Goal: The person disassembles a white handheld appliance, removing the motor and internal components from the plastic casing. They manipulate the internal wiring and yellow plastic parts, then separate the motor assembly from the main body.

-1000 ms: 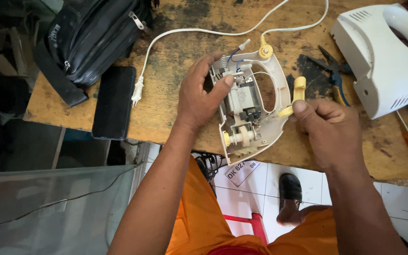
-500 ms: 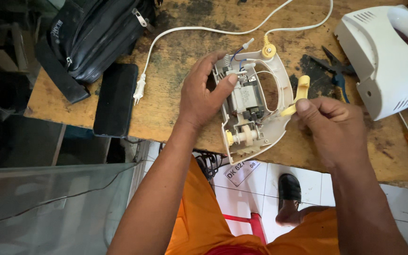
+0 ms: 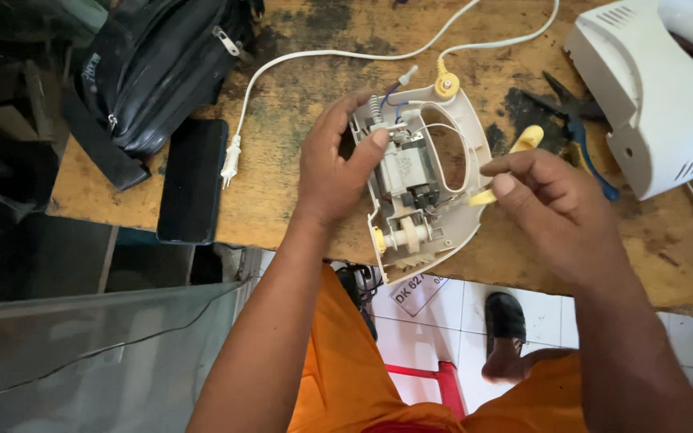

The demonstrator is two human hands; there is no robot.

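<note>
the left hand gripped the opened half of a white hand mixer at the near edge of the wooden workbench, thumb pressed against its exposed motor. the right hand was pinched shut on a yellow-handled tool, its tip at the mixer's inner wiring. the mixer's white top cover lay to the right, well apart. a black phone and black bag sat at left. below the bench edge, a white rectangular label lay on the tiled floor.

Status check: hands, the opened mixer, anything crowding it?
Left hand grips opened mixer half. Right hand pinches yellow-handled tool at its edge. Pliers, white cover close by.
</note>
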